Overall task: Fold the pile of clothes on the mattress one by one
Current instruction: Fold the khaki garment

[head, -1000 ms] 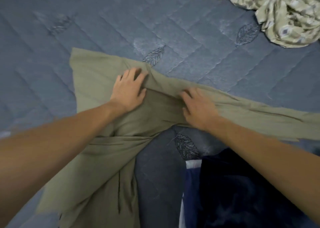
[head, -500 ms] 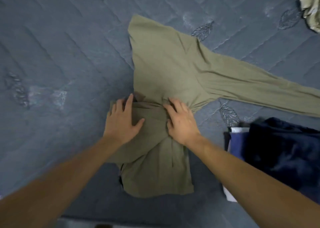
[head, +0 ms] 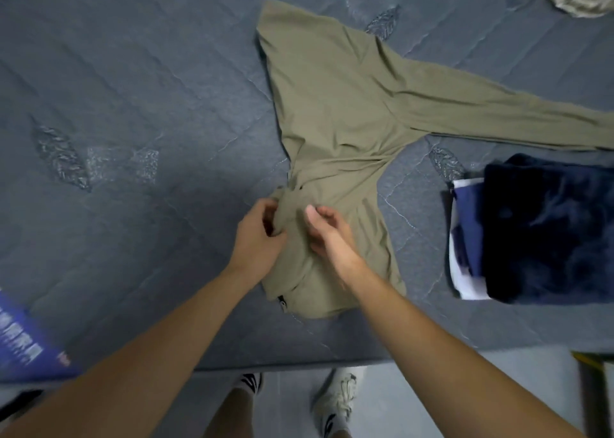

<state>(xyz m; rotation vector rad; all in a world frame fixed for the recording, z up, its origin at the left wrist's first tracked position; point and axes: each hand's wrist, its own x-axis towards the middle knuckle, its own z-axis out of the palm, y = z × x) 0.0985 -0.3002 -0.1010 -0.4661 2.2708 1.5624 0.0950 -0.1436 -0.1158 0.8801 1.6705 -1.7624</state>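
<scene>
Olive long-sleeved shirt (head: 335, 111) lies on the mattress (head: 133, 105), body running far from my grip, its free sleeve stretching right; my left hand (head: 257, 238) pinches the near-left bunched fold while my right hand (head: 327, 235), loosely curled, rests just beside it.

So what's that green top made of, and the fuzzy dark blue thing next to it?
The olive-green long-sleeved top looks like thin, matte knit fabric, maybe cotton: it drapes flat and bunches into soft creases. The folded dark navy garment looks like plush fleece or velvet: its surface has a fuzzy, faintly shiny nap. Neither can be told for sure.
</scene>
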